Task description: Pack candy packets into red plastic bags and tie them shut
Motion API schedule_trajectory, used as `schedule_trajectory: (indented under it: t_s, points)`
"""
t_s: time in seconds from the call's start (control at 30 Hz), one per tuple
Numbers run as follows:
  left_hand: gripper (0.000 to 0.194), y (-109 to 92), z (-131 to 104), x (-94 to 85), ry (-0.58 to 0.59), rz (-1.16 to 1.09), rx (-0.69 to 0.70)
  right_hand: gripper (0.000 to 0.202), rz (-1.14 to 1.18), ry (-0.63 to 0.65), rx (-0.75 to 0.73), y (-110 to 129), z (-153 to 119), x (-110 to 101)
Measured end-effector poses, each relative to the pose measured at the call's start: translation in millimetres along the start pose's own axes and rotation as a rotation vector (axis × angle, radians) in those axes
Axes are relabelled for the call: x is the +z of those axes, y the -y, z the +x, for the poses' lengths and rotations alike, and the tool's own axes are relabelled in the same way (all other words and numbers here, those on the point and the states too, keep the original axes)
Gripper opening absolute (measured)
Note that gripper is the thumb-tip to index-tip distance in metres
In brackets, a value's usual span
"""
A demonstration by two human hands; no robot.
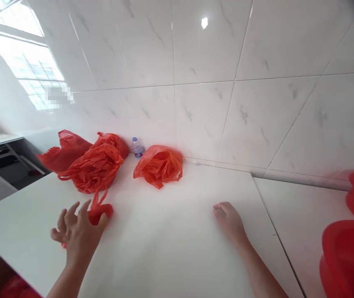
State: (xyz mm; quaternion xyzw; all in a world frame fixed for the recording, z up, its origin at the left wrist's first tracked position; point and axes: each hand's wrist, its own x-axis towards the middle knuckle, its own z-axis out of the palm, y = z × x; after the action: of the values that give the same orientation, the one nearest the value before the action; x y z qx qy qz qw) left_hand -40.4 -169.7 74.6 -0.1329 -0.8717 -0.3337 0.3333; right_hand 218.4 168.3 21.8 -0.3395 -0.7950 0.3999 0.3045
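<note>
Red tubs (349,248) stood nearest, at right, in the head view. My left hand (82,234), fingers spread, was closer to the small red bundle (100,213), which lay just beyond my palm, seemingly lengthwise left to right. My right hand (229,219) curled well to the right; whether closed, I couldn't tell.

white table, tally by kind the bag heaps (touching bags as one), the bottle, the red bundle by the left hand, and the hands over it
Bag heaps: 2
Bottle: 1
Red bundle: 1
Hands: 2
Total: 6
</note>
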Motion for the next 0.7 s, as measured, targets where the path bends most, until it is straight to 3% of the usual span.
schedule_trajectory:
  t_s: [0.1, 0.2, 0.33, 0.47, 0.57, 0.7]
  points:
    - [0.039, -22, 1, 21.2, 0.012, -0.071, 0.356, 0.014, 0.005, 0.001, -0.013, 2, 0, -1]
    - [0.025, -49, 9, 59.5, 0.251, -0.249, 0.564, 0.014, 0.018, 0.014, 0.010, 5, -1, -3]
    - [0.030, -92, 32, 120.1, 0.487, -0.343, 0.534, 0.015, 0.060, 0.030, 0.031, 9, -5, -7]
    - [0.043, -122, 54, 168.3, 0.517, -0.322, 0.388, 0.015, 0.120, 0.019, 0.032, 10, -6, -10]
    - [0.032, -129, 64, 186.8, 0.514, -0.281, 0.293, 0.015, 0.155, 0.001, 0.056, 9, -4, -11]
    - [0.018, -132, 64, 185.7, 0.527, -0.281, 0.245, 0.015, 0.174, -0.016, 0.082, 9, -3, -11]
